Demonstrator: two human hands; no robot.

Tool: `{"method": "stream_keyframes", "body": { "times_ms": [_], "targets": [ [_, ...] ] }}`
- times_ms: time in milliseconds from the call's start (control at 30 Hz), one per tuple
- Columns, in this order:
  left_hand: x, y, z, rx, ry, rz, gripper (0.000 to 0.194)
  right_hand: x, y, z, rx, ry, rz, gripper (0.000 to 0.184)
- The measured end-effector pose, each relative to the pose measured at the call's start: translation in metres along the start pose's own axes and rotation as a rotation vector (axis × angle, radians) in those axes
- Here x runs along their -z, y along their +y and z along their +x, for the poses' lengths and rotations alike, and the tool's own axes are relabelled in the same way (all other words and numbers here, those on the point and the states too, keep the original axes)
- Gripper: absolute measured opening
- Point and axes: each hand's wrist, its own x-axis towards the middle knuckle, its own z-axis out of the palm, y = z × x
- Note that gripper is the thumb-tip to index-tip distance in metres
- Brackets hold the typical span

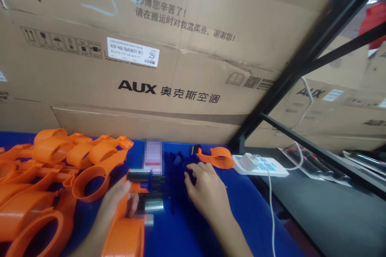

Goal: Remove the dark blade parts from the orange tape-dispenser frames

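My left hand [119, 204] is closed around an orange plastic tape-dispenser frame [128, 231] fitted with a dark blue piece and a metal part [144, 180], low at the centre-left. My right hand [205, 190] rests on the blue table [256, 217], its fingers curled into a pile of small dark blue plastic parts [176, 166]; what the fingertips grip is hidden. Just beyond that hand lies a single orange ring-shaped frame [217, 157].
A heap of orange dispenser frames [51, 176] fills the left of the table. A large AUX cardboard box [150, 56] stands as a wall behind. A white power strip [259, 165] with a plug and cable lies to the right, beside a black metal rack frame [301, 60].
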Motion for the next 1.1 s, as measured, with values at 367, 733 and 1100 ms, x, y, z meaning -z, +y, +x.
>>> {"method": "stream_keyframes", "body": {
  "times_ms": [367, 733, 1100],
  "targets": [
    [-0.012, 0.006, -0.01, -0.014, 0.004, 0.038, 0.044, 0.012, -0.026, -0.005, 0.124, 0.116, 0.497, 0.021],
    [-0.029, 0.003, -0.029, -0.111, -0.079, 0.01, 0.034, -0.006, -0.057, -0.013, 0.349, 0.137, 0.572, 0.042],
    [-0.024, -0.006, -0.025, -0.058, -0.032, 0.159, 0.032, -0.02, -0.063, -0.036, 0.477, 0.183, 0.48, 0.044]
  ]
}}
